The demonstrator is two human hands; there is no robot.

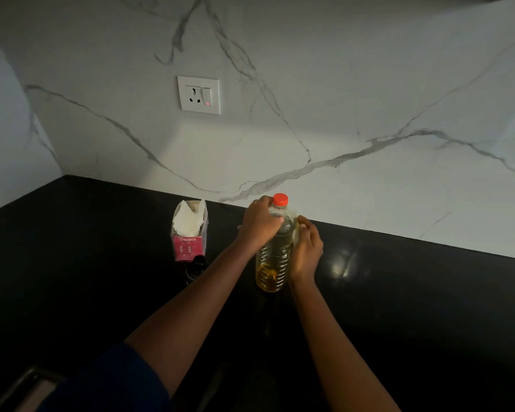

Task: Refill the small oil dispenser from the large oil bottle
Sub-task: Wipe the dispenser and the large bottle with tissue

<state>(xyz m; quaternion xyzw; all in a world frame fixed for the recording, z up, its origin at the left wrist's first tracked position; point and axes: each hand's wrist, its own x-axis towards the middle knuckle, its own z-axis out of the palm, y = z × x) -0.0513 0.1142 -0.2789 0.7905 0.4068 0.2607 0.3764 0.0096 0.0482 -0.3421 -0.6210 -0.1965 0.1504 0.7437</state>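
Left forearm (191,295) half-hides dark dispenser (197,264); left hand (257,223), right hand (306,251) fingers (305,225) grip oil bottle (275,257).

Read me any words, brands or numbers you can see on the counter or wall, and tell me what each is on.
On the pink box: a line of white capitals and small marks below it, all too blurred to read.
On the large oil bottle: no label or text shows.
On the wall socket: no text, only a red light.
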